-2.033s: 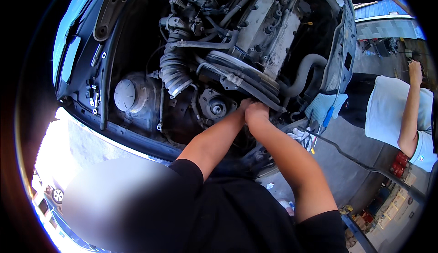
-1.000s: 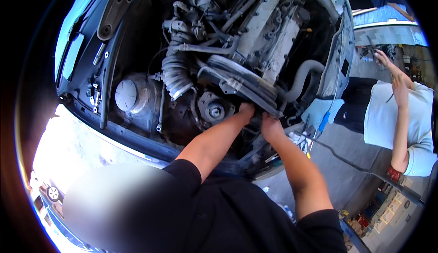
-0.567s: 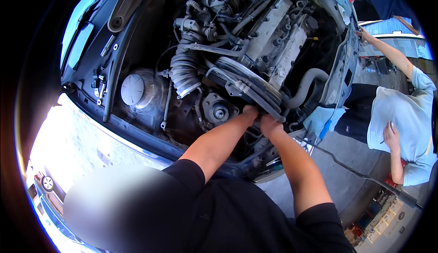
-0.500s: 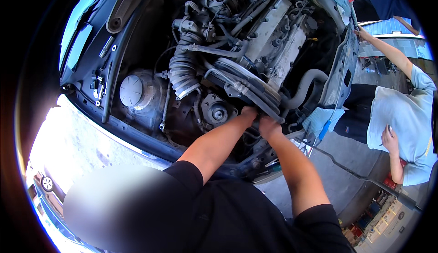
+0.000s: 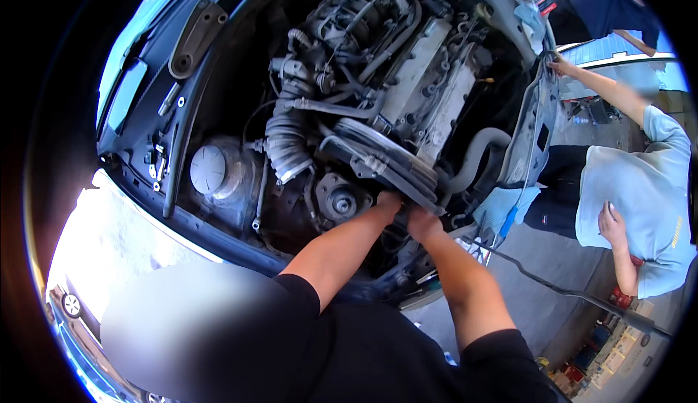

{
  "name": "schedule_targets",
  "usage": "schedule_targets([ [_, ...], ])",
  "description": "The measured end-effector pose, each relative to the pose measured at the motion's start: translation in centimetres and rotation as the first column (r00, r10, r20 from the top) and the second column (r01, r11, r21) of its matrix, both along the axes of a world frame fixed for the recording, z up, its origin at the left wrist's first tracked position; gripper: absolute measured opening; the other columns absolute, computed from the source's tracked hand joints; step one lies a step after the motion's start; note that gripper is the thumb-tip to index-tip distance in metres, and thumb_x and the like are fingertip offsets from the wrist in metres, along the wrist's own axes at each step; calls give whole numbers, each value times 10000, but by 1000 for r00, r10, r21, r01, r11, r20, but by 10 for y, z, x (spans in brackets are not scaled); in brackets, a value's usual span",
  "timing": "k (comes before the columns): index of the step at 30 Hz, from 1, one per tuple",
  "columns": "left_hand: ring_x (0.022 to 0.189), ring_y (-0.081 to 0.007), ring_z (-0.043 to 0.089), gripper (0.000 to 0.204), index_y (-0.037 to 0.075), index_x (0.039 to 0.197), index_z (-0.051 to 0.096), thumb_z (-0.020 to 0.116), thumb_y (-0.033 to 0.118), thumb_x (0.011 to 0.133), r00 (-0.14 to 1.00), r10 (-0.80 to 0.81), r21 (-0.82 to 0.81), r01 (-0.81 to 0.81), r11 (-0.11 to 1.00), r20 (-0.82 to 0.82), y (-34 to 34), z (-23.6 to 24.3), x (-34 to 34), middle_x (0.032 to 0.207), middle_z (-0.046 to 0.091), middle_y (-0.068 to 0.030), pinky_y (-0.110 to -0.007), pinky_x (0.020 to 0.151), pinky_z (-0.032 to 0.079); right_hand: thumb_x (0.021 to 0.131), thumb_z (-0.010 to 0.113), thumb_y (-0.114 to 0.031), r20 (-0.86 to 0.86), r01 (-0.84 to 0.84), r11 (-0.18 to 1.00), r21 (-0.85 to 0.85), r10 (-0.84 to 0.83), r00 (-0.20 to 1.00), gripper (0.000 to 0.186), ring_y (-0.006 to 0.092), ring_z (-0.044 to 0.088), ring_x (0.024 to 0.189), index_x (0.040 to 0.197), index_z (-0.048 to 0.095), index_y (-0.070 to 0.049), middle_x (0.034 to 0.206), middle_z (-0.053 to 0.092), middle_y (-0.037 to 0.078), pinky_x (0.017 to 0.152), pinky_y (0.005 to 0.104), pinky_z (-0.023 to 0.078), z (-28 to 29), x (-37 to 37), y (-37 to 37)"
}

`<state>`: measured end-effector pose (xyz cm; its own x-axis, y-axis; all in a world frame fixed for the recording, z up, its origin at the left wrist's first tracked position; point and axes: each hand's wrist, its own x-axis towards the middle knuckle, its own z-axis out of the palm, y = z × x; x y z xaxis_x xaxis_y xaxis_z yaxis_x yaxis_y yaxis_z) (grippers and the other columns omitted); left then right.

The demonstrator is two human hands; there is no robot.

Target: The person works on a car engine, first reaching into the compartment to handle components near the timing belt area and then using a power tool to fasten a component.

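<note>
Both my hands reach down into the engine bay below the pulley and belt assembly (image 5: 392, 174). My left hand (image 5: 387, 202) is beside the round bolted mount (image 5: 342, 202), its fingers hidden among dark parts. My right hand (image 5: 424, 222) is just to its right, close under the pulley, with fingers blurred and hidden; I cannot make out what either touches. The ribbed intake hose (image 5: 287, 148) is above left, and a curved hose (image 5: 480, 152) runs to the right.
A black bracket (image 5: 190, 39) and small metal tools (image 5: 156, 163) lie on the left cowl. Gloves (image 5: 494, 206) and blue-handled pliers (image 5: 509, 221) rest on the right edge. A co-worker (image 5: 625, 206) in light blue reaches to the car; another person (image 5: 603, 3) stands at top right.
My right hand moved slightly right, apart from my left, since two seconds ago. The co-worker brought one hand up onto the car's edge and lowered the other. The view has shifted slightly.
</note>
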<state>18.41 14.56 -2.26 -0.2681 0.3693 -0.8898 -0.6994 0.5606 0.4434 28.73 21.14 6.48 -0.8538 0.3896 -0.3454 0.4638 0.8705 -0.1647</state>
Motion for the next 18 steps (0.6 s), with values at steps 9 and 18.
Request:
schedule_targets([
  [9,980,-337,662,200,9,1075,619,582,186,989,802,217,116,-333,936,557,-59,-4,0,1028,679,-169,-494,896,532,848,613,-142,332,-60,997,-40,70,941,142,291,730,904,890,740,-94,950,744,133,766,420,578,90,-36,-69],
  [18,1094,-308,622,211,-28,1142,599,595,110,983,833,349,215,-470,856,430,-160,184,-46,1148,646,-187,-432,997,498,960,580,-193,-228,83,963,-255,-144,963,213,372,670,910,1124,567,-57,995,645,171,761,470,554,182,-13,-150],
])
